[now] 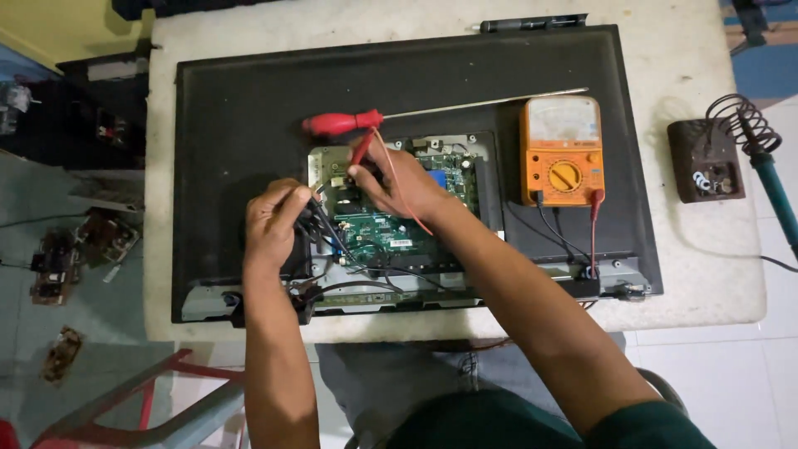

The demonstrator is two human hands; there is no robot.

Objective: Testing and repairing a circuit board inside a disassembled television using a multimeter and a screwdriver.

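Note:
A flat black television panel (241, 116) lies face down on a white table (706, 249), its back opened over a green circuit board (378, 229). My right hand (395, 179) pinches a red test probe (362, 150) whose tip touches the board's upper left. My left hand (274, 220) holds a black probe (320, 218) against the board's left side among black wires. Red and black leads run to an orange analogue multimeter (564, 150) resting on the panel at right. A long screwdriver with a red handle (341, 123) lies above the board.
A soldering iron stand with a coiled holder (715, 154) and a blue-handled iron (777, 195) sit at the table's right. Loose circuit boards (58, 258) lie on the floor at left. A red and grey frame (150, 399) stands near my left knee.

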